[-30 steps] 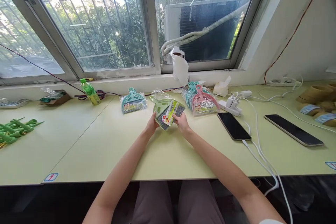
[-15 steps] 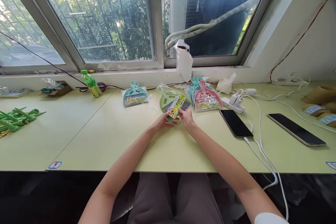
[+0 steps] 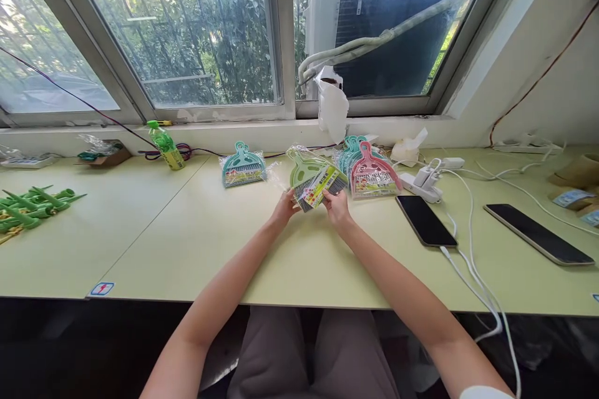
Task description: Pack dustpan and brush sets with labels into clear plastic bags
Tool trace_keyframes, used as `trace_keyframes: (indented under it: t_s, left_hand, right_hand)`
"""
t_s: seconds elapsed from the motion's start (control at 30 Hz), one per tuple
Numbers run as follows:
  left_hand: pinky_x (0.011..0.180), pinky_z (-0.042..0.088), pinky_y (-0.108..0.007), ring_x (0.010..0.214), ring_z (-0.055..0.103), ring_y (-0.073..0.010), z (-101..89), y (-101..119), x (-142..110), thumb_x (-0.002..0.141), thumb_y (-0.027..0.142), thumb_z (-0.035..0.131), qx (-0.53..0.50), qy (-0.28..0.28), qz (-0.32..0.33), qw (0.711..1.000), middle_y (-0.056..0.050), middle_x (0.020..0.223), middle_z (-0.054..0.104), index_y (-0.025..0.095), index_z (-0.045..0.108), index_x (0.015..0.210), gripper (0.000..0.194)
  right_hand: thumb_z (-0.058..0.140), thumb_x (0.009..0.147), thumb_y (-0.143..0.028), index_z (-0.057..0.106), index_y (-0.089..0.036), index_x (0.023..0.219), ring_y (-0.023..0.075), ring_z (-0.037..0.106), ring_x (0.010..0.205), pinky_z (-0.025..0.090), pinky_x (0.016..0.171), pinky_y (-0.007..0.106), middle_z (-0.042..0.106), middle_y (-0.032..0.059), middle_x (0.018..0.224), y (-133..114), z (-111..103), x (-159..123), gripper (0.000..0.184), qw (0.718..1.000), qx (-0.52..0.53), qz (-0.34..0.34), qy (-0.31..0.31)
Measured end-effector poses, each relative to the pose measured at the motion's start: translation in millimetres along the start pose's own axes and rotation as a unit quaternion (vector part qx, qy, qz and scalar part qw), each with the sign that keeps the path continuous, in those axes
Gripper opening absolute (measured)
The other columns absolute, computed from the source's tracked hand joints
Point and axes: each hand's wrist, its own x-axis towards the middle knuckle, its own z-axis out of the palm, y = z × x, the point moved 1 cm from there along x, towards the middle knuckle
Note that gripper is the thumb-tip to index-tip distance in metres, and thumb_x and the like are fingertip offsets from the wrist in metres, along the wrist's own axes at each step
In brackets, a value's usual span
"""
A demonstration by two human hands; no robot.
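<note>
A green dustpan and brush set [image 3: 306, 169] in clear plastic wrap, with a yellow label across grey bristles, is held between both hands above the table. My left hand [image 3: 283, 208] grips its lower left corner. On the label's right side, my right hand [image 3: 336, 204] pinches the bristle edge with the thumb on top. Just right of it lie a pink dustpan set [image 3: 373, 173] and several teal dustpan sets [image 3: 350, 151], overlapping in a pile. Another wrapped teal set [image 3: 243, 166] lies to the left.
A green bottle [image 3: 166, 146] stands near the window sill. Two phones [image 3: 425, 221] and a white power strip [image 3: 423, 184] with cables [image 3: 472, 249] occupy the right side. Green plastic pieces [image 3: 37, 209] lie far left; brown rolls [image 3: 578, 181] sit far right.
The green set has been raised slightly and turned flatter, its label swinging to the right. My left hand has shifted to its corner. The view has tilted a little.
</note>
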Motion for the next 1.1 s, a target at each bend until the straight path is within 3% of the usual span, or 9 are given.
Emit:
trace_keyframes:
  t_s: [0.17,0.4,0.47,0.53,0.6,0.7,0.77,0.87,1.1]
  left_hand:
    - [0.081,0.053,-0.034,0.096,0.065,-0.0218,-3.0,3,-5,0.066,0.034,0.077,0.02,-0.014,-0.002,1.0,-0.009,0.109,0.068,0.016,0.058,0.114,0.054]
    - [0.082,0.052,-0.039,0.099,0.064,-0.0268,1.5,-1,-8,0.066,0.043,0.076,0.112,0.001,0.017,0.994,-0.011,0.11,0.067,0.017,0.055,0.117,0.061]
    - [0.09,0.049,-0.042,0.109,0.06,-0.0284,5.5,-2,-8,0.069,0.044,0.075,0.136,0.004,0.037,0.99,-0.013,0.119,0.063,0.018,0.048,0.126,0.069]
    - [0.101,0.042,-0.043,0.125,0.049,-0.0292,9.7,-2,-11,0.069,0.041,0.076,0.163,0.047,0.099,0.981,-0.014,0.134,0.052,0.021,0.033,0.138,0.084]
    - [0.11,0.031,-0.044,0.139,0.029,-0.0296,11.9,3,-17,0.069,0.039,0.077,0.207,0.15,0.187,0.949,-0.015,0.148,0.033,0.024,0.02,0.144,0.095]
    - [0.115,0.018,-0.045,0.145,0.008,-0.0284,12.0,18,-28,0.075,0.039,0.072,0.322,0.293,0.301,0.848,-0.013,0.154,0.018,0.025,0.019,0.143,0.087]
    - [0.115,0.017,-0.045,0.142,0.018,-0.0275,11.9,29,-32,0.08,0.038,0.066,0.422,0.28,0.331,0.796,-0.011,0.149,0.029,0.027,0.032,0.136,0.066]
    - [0.106,0.027,-0.043,0.124,0.044,-0.0265,10.9,38,-33,0.084,0.038,0.06,0.524,0.198,0.314,0.766,-0.01,0.127,0.054,0.026,0.044,0.123,0.044]
    - [0.087,0.037,-0.039,0.092,0.057,-0.0251,1.4,31,-23,0.084,0.033,0.059,0.597,0.162,0.272,0.737,-0.006,0.091,0.06,0.018,0.036,0.128,0.051]
  right_hand:
    - [0.063,0.063,-0.01,0.047,-0.025,0.094,0.0163,0.067,0.088,0.059,0.078,0.033,0.067,-0.0021,0.093,1,7,-9,0.037,0.999,0.009,0.023,-0.043]
    - [0.057,0.063,-0.01,0.046,-0.024,0.097,0.0156,0.067,0.082,0.059,0.07,0.028,0.068,-0.0015,0.091,0,10,-11,0.038,0.998,0.002,0.045,-0.032]
    - [0.057,0.063,-0.01,0.047,-0.023,0.095,0.0156,0.067,0.081,0.058,0.069,0.028,0.069,-0.0013,0.09,1,10,-11,0.037,0.999,0.003,0.047,-0.025]
    - [0.058,0.063,-0.01,0.047,-0.023,0.092,0.016,0.068,0.081,0.059,0.07,0.028,0.069,-0.0014,0.087,1,9,-11,0.034,0.999,0.005,0.046,-0.015]
    - [0.059,0.063,-0.01,0.046,-0.024,0.09,0.0164,0.068,0.082,0.059,0.071,0.03,0.069,-0.0019,0.086,1,7,-10,0.032,0.999,0.002,0.04,-0.003]
    - [0.06,0.064,-0.013,0.047,-0.024,0.09,0.0165,0.068,0.082,0.06,0.071,0.031,0.069,-0.0023,0.088,1,4,-10,0.031,0.999,-0.021,0.03,0.004]
    - [0.061,0.065,-0.014,0.048,-0.024,0.091,0.0163,0.068,0.082,0.06,0.072,0.031,0.069,-0.0021,0.089,1,4,-10,0.031,0.999,-0.038,0.027,-0.002]
    - [0.062,0.065,-0.016,0.051,-0.023,0.095,0.0168,0.068,0.082,0.06,0.072,0.032,0.069,-0.0007,0.09,1,7,-13,0.033,0.997,-0.061,0.032,-0.029]
    - [0.067,0.063,-0.019,0.054,-0.022,0.1,0.0191,0.068,0.078,0.058,0.067,0.033,0.07,0.0006,0.086,3,18,-27,0.04,0.978,-0.13,0.087,-0.136]
